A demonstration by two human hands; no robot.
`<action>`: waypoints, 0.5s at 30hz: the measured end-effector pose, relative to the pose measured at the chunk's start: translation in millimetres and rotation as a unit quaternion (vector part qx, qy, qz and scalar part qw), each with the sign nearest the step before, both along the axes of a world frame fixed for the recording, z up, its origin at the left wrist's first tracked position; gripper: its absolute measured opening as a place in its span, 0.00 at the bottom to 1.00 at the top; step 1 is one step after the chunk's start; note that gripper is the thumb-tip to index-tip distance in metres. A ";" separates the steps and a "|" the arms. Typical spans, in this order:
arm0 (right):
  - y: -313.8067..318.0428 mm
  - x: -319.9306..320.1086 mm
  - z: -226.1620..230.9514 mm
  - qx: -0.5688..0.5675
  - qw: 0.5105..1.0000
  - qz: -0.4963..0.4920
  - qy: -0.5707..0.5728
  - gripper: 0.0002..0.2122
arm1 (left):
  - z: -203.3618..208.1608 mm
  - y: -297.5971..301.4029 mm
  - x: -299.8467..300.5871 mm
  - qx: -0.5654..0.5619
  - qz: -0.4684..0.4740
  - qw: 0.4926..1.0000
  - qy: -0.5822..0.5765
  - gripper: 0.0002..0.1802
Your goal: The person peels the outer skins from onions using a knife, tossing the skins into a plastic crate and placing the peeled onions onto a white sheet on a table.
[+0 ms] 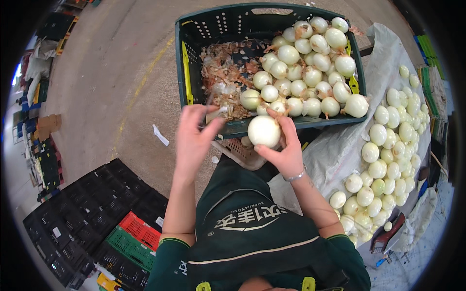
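My right hand [290, 154] is closed around a peeled white onion [264, 131], just off the near rim of a dark green crate [187, 26]. A brownish tip of dry skin shows at the onion's upper right. At the crate's near left corner is my left hand [191, 136], blurred, with thumb and fingers apart. Pale scraps of skin show beside its fingertips, and I cannot make out whether they touch it. Inside the crate, loose onion skins [228, 72] cover the left side, and several white onions [310, 75] are heaped on the right.
Many peeled onions [388, 150] lie on a whitish sheet [323, 150] at the right. Under the crate's near edge is a pale perforated basket [240, 151]. Black crates [92, 208], with a red crate [139, 230] and a green one [131, 247], stand at lower left.
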State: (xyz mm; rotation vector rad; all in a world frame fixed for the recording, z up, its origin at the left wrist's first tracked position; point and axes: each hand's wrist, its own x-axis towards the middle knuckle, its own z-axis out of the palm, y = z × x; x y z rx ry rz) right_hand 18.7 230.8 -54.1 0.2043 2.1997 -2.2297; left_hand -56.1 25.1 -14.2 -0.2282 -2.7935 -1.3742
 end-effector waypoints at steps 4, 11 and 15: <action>10.7 0.5 34.1 0.204 0.977 0.053 0.010 0.36 | 19.6 52.6 15.1 0.060 -0.101 0.989 -0.095 0.14; 44.5 40.7 10.6 0.245 0.965 0.045 -0.086 0.47 | 24.8 59.1 40.6 0.475 -0.198 0.795 -0.322 0.12; 138.2 117.9 26.1 0.265 0.954 -0.094 -0.108 0.45 | 7.2 69.9 55.1 0.440 -0.097 0.823 -0.347 0.08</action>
